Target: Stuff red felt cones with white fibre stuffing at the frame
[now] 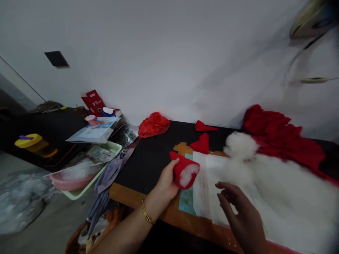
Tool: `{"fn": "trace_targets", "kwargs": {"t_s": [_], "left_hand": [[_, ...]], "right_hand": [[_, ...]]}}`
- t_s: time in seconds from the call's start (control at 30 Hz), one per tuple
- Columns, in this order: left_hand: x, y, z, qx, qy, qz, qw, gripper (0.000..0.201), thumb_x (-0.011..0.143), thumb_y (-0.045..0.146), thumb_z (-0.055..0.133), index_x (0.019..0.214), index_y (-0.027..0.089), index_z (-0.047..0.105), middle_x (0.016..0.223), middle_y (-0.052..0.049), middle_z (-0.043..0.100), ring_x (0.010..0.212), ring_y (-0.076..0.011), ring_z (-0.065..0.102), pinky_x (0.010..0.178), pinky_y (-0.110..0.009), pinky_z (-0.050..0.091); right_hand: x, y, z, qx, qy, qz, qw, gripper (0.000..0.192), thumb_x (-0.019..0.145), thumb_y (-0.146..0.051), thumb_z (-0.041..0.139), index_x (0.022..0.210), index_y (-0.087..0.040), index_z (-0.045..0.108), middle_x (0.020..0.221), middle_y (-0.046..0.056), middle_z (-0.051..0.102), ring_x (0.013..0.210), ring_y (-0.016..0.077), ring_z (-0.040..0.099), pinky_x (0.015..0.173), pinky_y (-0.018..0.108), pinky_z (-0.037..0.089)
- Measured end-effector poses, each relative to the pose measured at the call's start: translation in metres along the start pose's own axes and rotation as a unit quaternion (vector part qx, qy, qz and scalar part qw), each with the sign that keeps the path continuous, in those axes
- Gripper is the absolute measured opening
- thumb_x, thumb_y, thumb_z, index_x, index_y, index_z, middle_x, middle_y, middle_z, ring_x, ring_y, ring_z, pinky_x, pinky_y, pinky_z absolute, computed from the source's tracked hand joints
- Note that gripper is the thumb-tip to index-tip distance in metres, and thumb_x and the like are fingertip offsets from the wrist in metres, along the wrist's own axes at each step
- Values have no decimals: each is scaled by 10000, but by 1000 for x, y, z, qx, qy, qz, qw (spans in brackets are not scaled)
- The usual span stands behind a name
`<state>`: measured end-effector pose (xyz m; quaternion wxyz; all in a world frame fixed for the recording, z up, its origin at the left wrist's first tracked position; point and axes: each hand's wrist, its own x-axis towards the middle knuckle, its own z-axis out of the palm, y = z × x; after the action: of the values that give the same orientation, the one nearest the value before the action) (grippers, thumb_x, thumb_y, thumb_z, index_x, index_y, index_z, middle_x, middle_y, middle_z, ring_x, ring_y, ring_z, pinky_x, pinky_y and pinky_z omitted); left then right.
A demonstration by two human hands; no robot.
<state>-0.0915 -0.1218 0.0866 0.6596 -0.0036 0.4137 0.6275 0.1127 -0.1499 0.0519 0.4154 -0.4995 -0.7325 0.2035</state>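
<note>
A small red felt cone (pixel 178 161) is gripped in my left hand (pixel 166 181), its wide mouth facing me with white stuffing (pixel 188 175) showing inside. To the right, my right hand (pixel 239 208) hovers with thumb and fingers apart and nothing between them. Beyond it spreads a big heap of white fibre filling (pixel 288 194), with a rounded tuft (pixel 241 145) at its far side. Two more red cone pieces lie behind the held one: a nearer cone (pixel 201 144) and a farther, flatter cone (pixel 202 126).
A red plastic bag (pixel 154 125) sits by the wall. Gathered red fabric (pixel 280 137) lies behind the filling. Left of the black tabletop (pixel 132 169) stand a pale green basket (pixel 87 185), a pink jar (pixel 92 121) on papers, and a yellow-lidded container (pixel 34 144).
</note>
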Motion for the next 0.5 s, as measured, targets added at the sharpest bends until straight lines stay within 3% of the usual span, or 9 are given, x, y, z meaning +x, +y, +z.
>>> {"fn": "trace_targets", "kwargs": {"t_s": [0.07,0.2,0.33,0.43,0.5], "left_hand": [[6,1,-2,-5,21,-22,1000,175,833,224,619,960,111,659,816,-68,728,679,-160,676,707,-279,557],[2,-12,-2,41,4,-43,998,222,805,235,651,978,96,664,828,-89,738,680,-176,688,705,-296,570],[-11,-34,-9,150,-41,-27,987,353,778,304,702,1053,89,651,980,-147,736,865,-240,710,775,-318,572],[-10,-44,-30,245,-72,23,967,689,759,399,728,1359,196,459,1262,-140,644,1119,-275,640,898,-342,545],[1,-49,-48,353,-92,68,929,904,747,458,720,1481,220,250,1351,-164,574,1174,-297,607,925,-371,540]], "right_hand": [[7,1,-1,14,8,22,1000,317,906,-397,544,1183,-245,559,951,45,617,718,161,631,619,268,552],[24,0,12,84,-14,6,996,476,864,-360,607,1302,-229,472,1078,77,589,746,159,608,655,295,541],[28,3,26,136,-100,-15,986,260,809,-127,538,1038,-227,609,887,16,633,713,139,589,629,244,483],[17,12,29,152,-75,10,985,314,672,-18,473,883,-209,607,794,-13,613,678,119,558,610,213,432],[6,19,30,159,-47,46,985,334,610,-6,462,844,-203,597,765,-26,606,646,107,529,584,196,401]]}}
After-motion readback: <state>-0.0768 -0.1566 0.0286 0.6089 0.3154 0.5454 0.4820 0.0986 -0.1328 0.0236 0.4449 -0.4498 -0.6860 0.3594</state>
